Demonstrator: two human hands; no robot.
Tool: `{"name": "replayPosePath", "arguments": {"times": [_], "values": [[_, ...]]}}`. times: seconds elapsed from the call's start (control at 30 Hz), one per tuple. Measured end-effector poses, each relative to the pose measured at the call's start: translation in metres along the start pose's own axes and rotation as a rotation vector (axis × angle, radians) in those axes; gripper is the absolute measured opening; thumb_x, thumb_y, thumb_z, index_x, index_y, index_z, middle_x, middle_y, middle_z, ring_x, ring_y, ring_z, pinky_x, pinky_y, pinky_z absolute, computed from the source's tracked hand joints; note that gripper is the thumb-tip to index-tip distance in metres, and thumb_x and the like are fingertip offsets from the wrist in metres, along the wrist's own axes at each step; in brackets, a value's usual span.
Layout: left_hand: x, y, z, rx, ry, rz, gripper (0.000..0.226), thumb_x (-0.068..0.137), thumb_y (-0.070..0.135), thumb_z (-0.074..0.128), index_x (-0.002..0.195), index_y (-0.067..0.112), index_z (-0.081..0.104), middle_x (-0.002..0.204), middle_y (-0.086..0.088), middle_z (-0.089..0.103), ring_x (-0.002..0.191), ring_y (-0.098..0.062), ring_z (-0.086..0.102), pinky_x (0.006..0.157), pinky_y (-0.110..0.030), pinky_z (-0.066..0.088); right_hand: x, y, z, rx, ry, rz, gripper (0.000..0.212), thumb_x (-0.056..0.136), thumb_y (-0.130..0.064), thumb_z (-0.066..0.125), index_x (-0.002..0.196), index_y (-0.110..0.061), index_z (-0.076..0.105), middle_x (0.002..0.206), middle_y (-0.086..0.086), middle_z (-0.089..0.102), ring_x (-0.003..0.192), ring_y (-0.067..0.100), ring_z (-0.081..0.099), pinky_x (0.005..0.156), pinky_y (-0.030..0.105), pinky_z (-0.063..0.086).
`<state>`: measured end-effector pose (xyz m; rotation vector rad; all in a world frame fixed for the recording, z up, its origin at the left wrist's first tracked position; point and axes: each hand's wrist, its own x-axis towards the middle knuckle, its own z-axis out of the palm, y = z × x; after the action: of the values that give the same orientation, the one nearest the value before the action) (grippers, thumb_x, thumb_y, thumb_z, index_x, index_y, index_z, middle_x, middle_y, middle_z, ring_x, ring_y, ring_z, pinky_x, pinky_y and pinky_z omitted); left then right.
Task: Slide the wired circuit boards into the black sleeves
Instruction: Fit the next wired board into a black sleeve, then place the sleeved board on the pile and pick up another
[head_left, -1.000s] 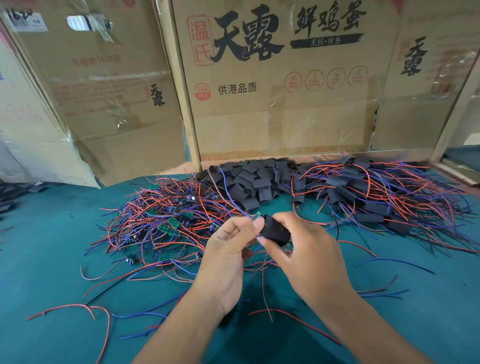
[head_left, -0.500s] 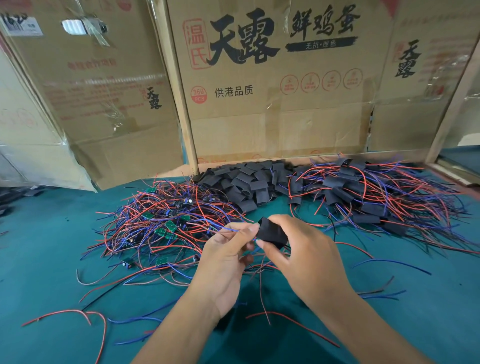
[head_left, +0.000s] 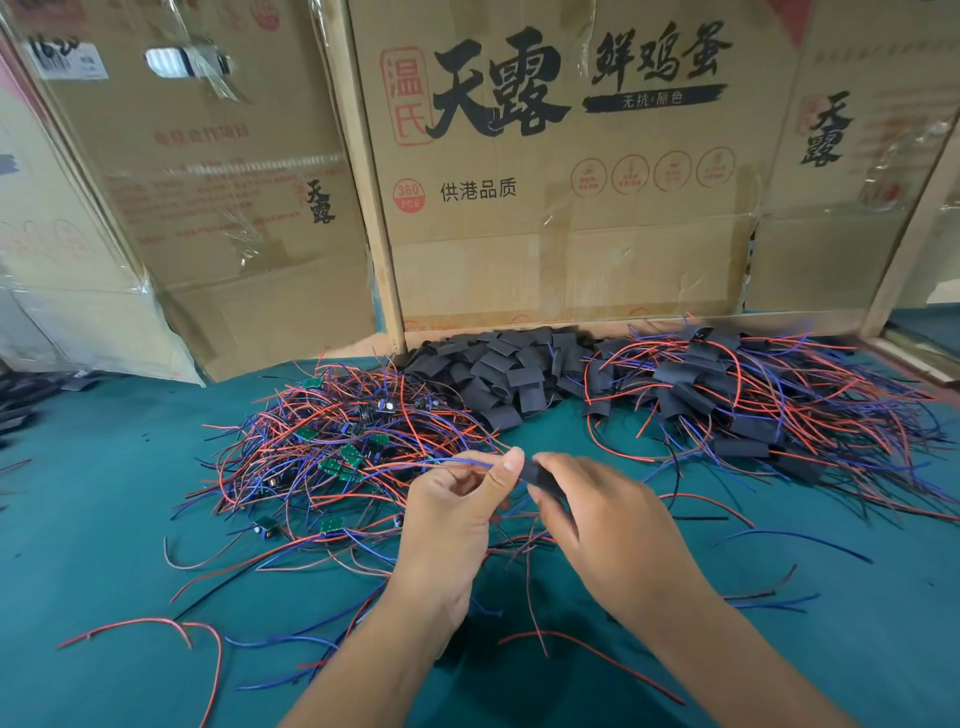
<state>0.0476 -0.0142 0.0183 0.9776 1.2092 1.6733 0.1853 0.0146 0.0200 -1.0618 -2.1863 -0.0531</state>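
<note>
- Head view: my right hand (head_left: 608, 525) is pinching a sleeve (head_left: 540, 475) at centre frame.
- My left hand (head_left: 457, 512) is pinching the wires (head_left: 467, 462), feeding from 9 o'clock; board hidden, probably inside.
- Next, I judge: seat it, drop at 2 o'clock.

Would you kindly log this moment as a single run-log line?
step: sleeving board | left hand: pinches wires | right hand: grips black sleeve | board: hidden | empty sleeves pile: behind hands

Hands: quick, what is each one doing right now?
Left hand: pinching the wires at the sleeve's mouth.
Right hand: gripping the black sleeve.
</note>
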Motion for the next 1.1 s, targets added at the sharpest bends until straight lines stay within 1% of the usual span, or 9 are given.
{"name": "replayPosePath", "arguments": {"times": [0.13, 0.3, 0.47, 0.57, 0.67, 0.7, 0.83, 0.93, 1.1], "values": [[0.001, -0.002, -0.002, 0.054, -0.006, 0.025, 0.024, 0.075, 0.041, 0.074, 0.070, 0.018, 0.076, 0.066, 0.002, 0.065, 0.059, -0.008, 0.049, 0.059, -0.015, 0.043, 0.000, 0.001, -0.002, -0.099, -0.019, -0.009, 0.017, 0.083, -0.025, 0.076, 0.089, -0.011, 0.068, 0.070, -0.001, 0.066, 0.059, 0.024, 0.065, 0.042, 0.030, 0.043], [0.003, -0.002, -0.004, 0.075, -0.005, 0.061, 0.034, 0.078, 0.039, 0.073, 0.073, 0.005, 0.073, 0.067, -0.005, 0.064, 0.059, -0.011, 0.048, 0.059, -0.016, 0.043, 0.000, 0.010, 0.005, -0.013, -0.098, 0.007, 0.034, 0.102, -0.041, 0.038, 0.124, -0.018, 0.052, 0.110, -0.004, 0.062, 0.099, 0.021, 0.061, 0.073, 0.034, 0.046], [0.003, 0.000, -0.004, 0.108, -0.032, 0.116, 0.032, 0.081, 0.035, 0.069, 0.073, 0.005, 0.074, 0.067, -0.001, 0.066, 0.057, -0.008, 0.049, 0.059, -0.015, 0.043, 0.000, 0.008, 0.007, -0.053, -0.196, 0.000, 0.037, 0.104, -0.045, 0.025, 0.126, -0.021, 0.044, 0.116, -0.006, 0.056, 0.100, 0.019, 0.059, 0.072, 0.029, 0.039], [0.002, 0.000, -0.004, 0.146, -0.036, 0.138, 0.031, 0.082, 0.038, 0.068, 0.068, 0.011, 0.075, 0.062, 0.006, 0.064, 0.055, -0.004, 0.049, 0.058, -0.012, 0.041, 0.002, 0.006, 0.002, -0.116, -0.216, -0.009, 0.032, 0.104, -0.043, 0.030, 0.115, -0.019, 0.048, 0.104, -0.004, 0.060, 0.089, 0.022, 0.061, 0.063, 0.031, 0.033], [0.003, -0.001, -0.004, 0.193, -0.013, 0.123, 0.040, 0.081, 0.052, 0.064, 0.076, 0.013, 0.075, 0.065, 0.007, 0.064, 0.057, -0.004, 0.049, 0.059, -0.012, 0.041, 0.008, 0.008, -0.010, -0.133, -0.091, -0.054, 0.020, 0.095, -0.033, 0.059, 0.093, -0.013, 0.059, 0.077, -0.001, 0.064, 0.064, 0.026, 0.063, 0.050, 0.029, 0.032], [0.004, -0.001, -0.006, 0.216, 0.002, 0.130, 0.040, 0.082, 0.054, 0.061, 0.078, 0.016, 0.075, 0.066, 0.005, 0.064, 0.058, -0.005, 0.049, 0.059, -0.013, 0.041, 0.014, 0.010, -0.014, -0.147, -0.062, -0.036, 0.020, 0.095, -0.033, 0.059, 0.093, -0.014, 0.059, 0.075, -0.001, 0.064, 0.063, 0.026, 0.063, 0.049, 0.029, 0.033], [0.007, -0.002, -0.014, 0.513, 0.051, 0.247, 0.039, 0.090, 0.059, 0.045, 0.067, 0.031, 0.059, 0.063, 0.001, 0.058, 0.052, -0.006, 0.037, 0.052, -0.022, 0.032, 0.067, 0.052, -0.032, -0.250, -0.041, 0.070, 0.026, 0.100, -0.039, 0.045, 0.115, -0.019, 0.048, 0.086, 0.006, 0.067, 0.077, 0.032, 0.066, 0.055, 0.033, 0.033], [0.009, -0.006, -0.019, 0.855, 0.092, 0.361, 0.041, 0.094, 0.061, 0.037, 0.066, 0.031, 0.045, 0.056, 0.011, 0.046, 0.053, -0.012, 0.034, 0.050, -0.026, 0.024, 0.122, 0.106, -0.049, -0.404, -0.023, 0.151, 0.021, 0.099, -0.033, 0.047, 0.111, -0.015, 0.048, 0.092, 0.013, 0.066, 0.082, 0.034, 0.064, 0.060, 0.035, 0.041], [0.010, -0.013, -0.022, 1.103, 0.062, 0.479, 0.033, 0.101, 0.040, 0.050, 0.076, 0.019, 0.058, 0.069, 0.007, 0.056, 0.066, -0.020, 0.051, 0.059, -0.037, 0.040, 0.168, 0.185, -0.069, -0.492, 0.026, 0.330, 0.019, 0.093, -0.023, 0.057, 0.104, -0.010, 0.065, 0.098, 0.016, 0.059, 0.094, 0.036, 0.058, 0.079, 0.042, 0.052]]}}
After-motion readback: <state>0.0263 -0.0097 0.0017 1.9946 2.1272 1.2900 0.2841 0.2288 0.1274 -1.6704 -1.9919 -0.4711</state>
